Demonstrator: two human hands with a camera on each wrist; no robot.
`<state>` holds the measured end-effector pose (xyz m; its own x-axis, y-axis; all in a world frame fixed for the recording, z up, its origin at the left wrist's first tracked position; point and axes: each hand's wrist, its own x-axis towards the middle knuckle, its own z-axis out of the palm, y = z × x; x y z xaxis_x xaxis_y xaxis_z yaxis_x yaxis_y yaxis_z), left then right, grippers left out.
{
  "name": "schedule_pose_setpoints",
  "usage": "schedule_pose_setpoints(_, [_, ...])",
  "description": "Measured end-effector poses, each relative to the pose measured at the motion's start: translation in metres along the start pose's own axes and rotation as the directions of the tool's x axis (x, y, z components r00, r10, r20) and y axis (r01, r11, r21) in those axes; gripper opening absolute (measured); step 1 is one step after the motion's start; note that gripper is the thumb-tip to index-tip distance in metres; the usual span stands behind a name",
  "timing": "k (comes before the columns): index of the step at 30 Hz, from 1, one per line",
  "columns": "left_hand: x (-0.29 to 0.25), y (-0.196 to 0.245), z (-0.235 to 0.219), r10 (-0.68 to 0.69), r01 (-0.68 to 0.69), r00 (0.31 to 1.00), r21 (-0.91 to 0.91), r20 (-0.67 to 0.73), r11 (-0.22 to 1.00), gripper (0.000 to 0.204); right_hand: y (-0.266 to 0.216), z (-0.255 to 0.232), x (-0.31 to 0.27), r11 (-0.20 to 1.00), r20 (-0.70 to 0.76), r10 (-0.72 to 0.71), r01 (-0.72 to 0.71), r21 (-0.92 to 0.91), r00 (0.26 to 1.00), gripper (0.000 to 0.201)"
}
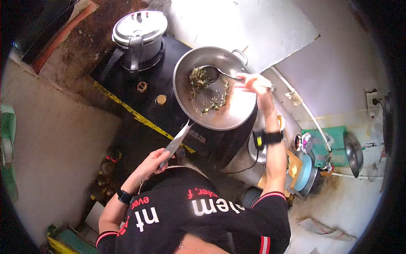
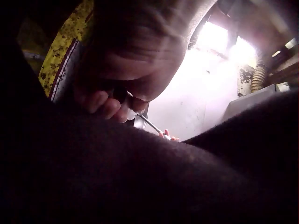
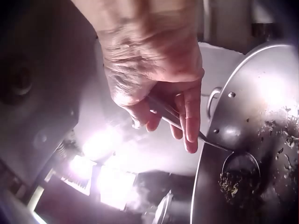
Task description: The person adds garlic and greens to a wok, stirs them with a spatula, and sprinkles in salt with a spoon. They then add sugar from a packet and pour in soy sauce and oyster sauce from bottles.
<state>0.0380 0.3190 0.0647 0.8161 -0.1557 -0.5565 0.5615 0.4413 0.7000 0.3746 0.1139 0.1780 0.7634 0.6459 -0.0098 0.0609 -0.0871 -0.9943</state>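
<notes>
A wide grey pan (image 1: 237, 101) sits on the black stove, with chopped green food (image 1: 199, 77) in a clump and scattered bits. My left hand (image 1: 154, 164) grips the pan's long handle (image 1: 179, 137); in the left wrist view the fingers of that hand (image 2: 135, 60) curl in shadow. My right hand (image 1: 256, 84) holds a metal ladle (image 1: 226, 75) by its handle over the pan's far right rim. In the right wrist view the right hand (image 3: 154, 70) has thumb and fingers round the ladle's handle, and the ladle's bowl (image 3: 240, 165) lies at the green food (image 3: 231, 186).
A pressure cooker (image 1: 141, 40) stands on the stove at the back left. Two small round items, one a knob-like disc (image 1: 161, 100), lie left of the pan. On the right are a cutting board (image 1: 294, 169), a blue bowl (image 1: 305, 171) and a hanging dark pan (image 1: 353, 154).
</notes>
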Motion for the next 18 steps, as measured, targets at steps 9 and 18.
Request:
schedule_pose_setpoints(9, [0.002,0.001,0.0,0.036,-0.036,0.999,0.018,0.026,0.999,0.035,-0.017,0.047,-0.141,0.898,0.08,-0.295,0.305,-0.316,0.952,0.011])
schedule_pose_setpoints(18, [0.002,0.0,0.005,0.051,-0.05,0.997,0.026,-0.051,0.998,0.04,0.025,0.066,-0.084,0.837,-0.023,-0.369,0.322,-0.443,0.929,0.008])
